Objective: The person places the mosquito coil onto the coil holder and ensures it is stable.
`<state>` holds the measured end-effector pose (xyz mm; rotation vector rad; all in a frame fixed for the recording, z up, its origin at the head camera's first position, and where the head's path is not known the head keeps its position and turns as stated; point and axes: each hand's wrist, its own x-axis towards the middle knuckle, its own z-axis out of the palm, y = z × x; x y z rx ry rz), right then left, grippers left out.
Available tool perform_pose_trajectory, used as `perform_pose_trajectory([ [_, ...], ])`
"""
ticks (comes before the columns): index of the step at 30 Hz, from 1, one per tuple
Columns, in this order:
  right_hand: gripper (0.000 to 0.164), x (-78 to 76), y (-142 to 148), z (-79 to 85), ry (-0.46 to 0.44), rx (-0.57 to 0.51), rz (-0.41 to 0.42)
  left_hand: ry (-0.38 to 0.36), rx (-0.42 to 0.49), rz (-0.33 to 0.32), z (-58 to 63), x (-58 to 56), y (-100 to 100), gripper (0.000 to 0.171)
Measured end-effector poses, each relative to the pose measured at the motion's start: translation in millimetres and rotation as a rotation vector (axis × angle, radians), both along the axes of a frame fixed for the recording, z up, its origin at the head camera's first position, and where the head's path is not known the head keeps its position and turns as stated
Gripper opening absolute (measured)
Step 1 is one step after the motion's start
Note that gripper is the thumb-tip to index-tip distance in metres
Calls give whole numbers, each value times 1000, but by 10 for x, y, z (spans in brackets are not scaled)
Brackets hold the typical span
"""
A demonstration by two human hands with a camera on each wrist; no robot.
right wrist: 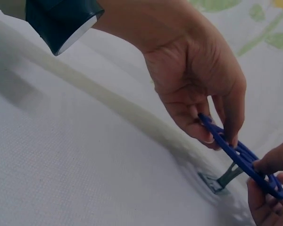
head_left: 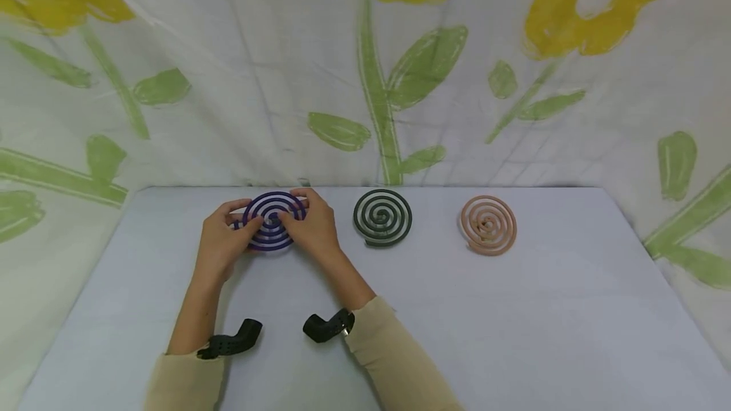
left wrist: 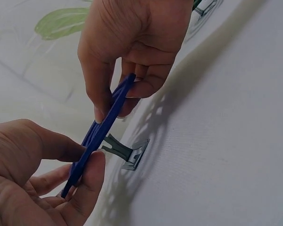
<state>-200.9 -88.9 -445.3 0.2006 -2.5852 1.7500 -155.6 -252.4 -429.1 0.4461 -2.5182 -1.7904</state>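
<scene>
A dark blue mosquito coil (head_left: pixel 273 221) is held tilted above the table by both hands. My left hand (head_left: pixel 221 240) pinches its left edge between thumb and fingers. On the opposite edge, my right hand (head_left: pixel 317 224) pinches it the same way. Below the coil, a small metal coil stand (left wrist: pixel 136 155) rests on the table with its forked end pointing toward the coil's underside. The right wrist view also shows this stand (right wrist: pixel 213 184) under the coil; whether the two touch, I cannot tell.
A dark green mosquito coil (head_left: pixel 381 217) is right of my hands, and an orange-brown mosquito coil (head_left: pixel 488 226) lies farther right. All are near the back edge of the white table (head_left: pixel 542 322). A white cloth with painted flowers (head_left: pixel 274 81) hangs behind.
</scene>
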Motion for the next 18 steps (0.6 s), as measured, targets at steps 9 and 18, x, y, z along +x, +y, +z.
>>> perform_pose_trajectory([
  [9,40,0,-6,2,9,6,-4,13,-16,14,14,8,13,57],
  [18,40,-1,-27,-2,5,1,-21,35,-7,28,-1,3,29,55],
])
